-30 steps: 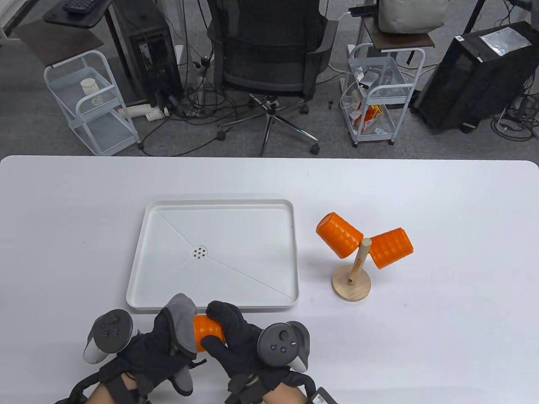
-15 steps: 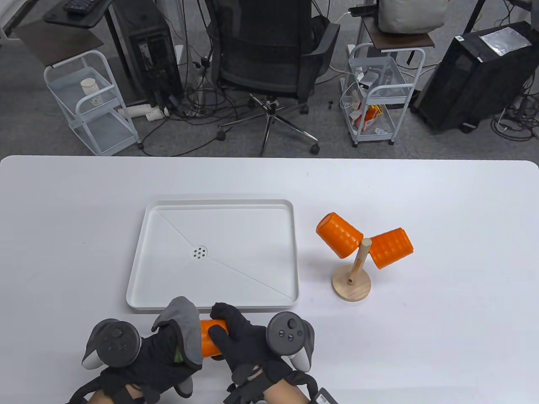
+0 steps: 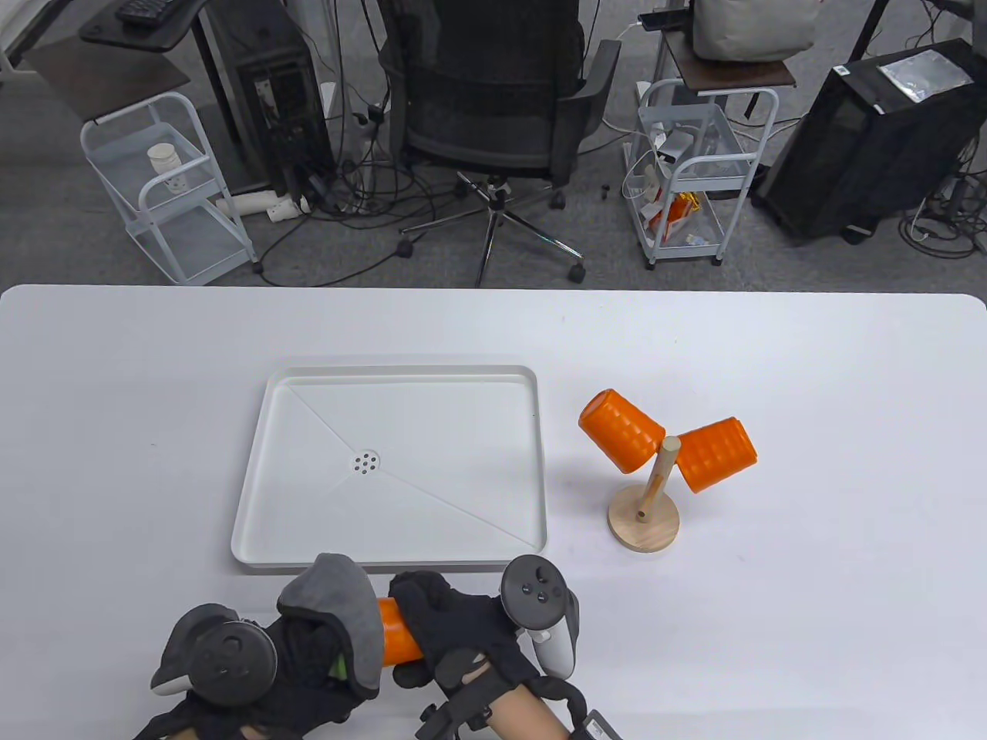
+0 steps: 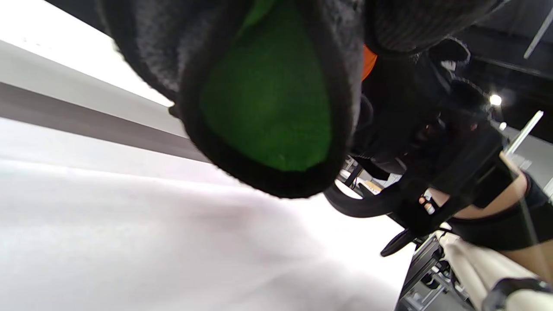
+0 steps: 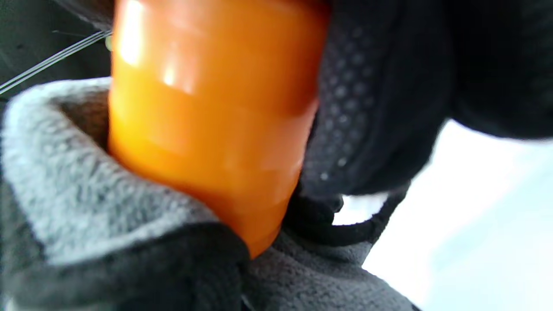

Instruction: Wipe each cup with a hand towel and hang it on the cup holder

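An orange ribbed cup (image 3: 399,638) lies sideways between my two hands near the table's front edge. My right hand (image 3: 447,626) grips the cup's right part, fingers curled round it (image 5: 207,129). My left hand (image 3: 308,663) holds a grey hand towel (image 3: 343,605) wrapped over the cup's left end; the towel's green side (image 4: 268,99) shows in the left wrist view. Two more orange cups (image 3: 621,428) (image 3: 715,454) hang on the wooden cup holder (image 3: 645,524) to the right of the tray.
A white drain tray (image 3: 266,432) lies just beyond my hands, its near rim close to the towel. The holder stands on a round wooden base right of it. An office chair (image 3: 493,100) and wire carts stand beyond the table's far edge.
Both hands have twisted against each other round the cup: the right wrist has rolled so its tracker moved up and right, the left tracker moved down. The cup shifted slightly lower.
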### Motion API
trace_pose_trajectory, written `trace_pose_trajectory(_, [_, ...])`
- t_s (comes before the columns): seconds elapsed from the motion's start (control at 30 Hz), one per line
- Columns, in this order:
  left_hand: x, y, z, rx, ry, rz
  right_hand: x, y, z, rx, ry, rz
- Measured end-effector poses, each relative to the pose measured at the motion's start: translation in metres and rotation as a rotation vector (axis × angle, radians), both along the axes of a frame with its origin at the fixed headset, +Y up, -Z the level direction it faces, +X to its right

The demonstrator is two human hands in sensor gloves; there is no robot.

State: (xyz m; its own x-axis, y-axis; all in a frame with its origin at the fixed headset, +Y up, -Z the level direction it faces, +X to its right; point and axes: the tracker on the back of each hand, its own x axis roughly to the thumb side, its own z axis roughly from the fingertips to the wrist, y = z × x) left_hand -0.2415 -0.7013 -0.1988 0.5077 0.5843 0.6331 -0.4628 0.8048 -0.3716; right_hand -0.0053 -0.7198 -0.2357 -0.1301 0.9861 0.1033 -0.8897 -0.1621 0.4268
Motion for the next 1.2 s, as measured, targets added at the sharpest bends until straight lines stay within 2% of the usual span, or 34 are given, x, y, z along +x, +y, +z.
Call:
trace_pose_trajectory(0.4, [-0.017, -0.019, -0.024, -0.352, -0.045, 0.319, -0.015, 0.028, 0.02, 0.513, 0.012, 0.21])
trace_pose_trajectory(0.67, [-0.022, -0.026, -0.03, -0.477, -0.081, 0.462, -0.022, 0.038, 0.032, 0.769, 0.031, 0.299])
trace_pose_trajectory(0.83, [-0.024, -0.028, -0.033, -0.524, -0.092, 0.527, -0.025, 0.044, 0.039, 0.942, 0.035, 0.374])
trace_pose_trajectory(0.97, [-0.025, -0.026, -0.033, -0.52, -0.084, 0.541, -0.027, 0.051, 0.046, 1.079, 0.036, 0.451])
trace_pose_trajectory(1.2, [-0.034, -0.027, -0.036, -0.52, -0.024, 0.583, -0.022, 0.07, 0.051, 1.202, -0.009, 0.564])
